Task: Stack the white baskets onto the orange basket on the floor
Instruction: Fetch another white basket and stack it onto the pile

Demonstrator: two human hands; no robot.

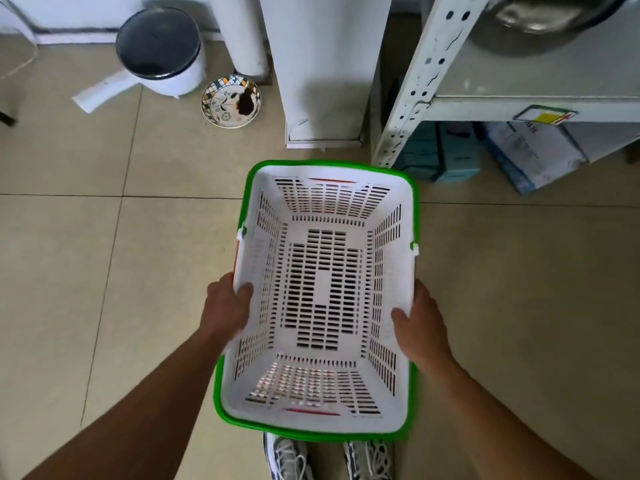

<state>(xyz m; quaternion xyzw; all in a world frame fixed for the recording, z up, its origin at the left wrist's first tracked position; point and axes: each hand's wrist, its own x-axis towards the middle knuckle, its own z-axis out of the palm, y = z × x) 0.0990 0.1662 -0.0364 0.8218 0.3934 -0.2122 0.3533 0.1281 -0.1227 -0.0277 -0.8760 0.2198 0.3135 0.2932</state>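
Observation:
A white slotted basket (322, 289) with green handles folded along its rim fills the middle of the view. My left hand (227, 308) grips its left rim and my right hand (420, 323) grips its right rim, thumbs inside. The orange basket (236, 256) lies directly under it; only thin orange slivers show at the left edge and through the slots. I cannot tell whether the white basket rests fully in it or hovers just above.
A metal shelf upright (412, 95) and boxes (533, 154) stand at the right. A white cabinet (322, 81) is behind the basket, a patterned bowl (231, 101) and a lidded white bin (161, 51) at the back left. My shoes (329, 459) are below the basket.

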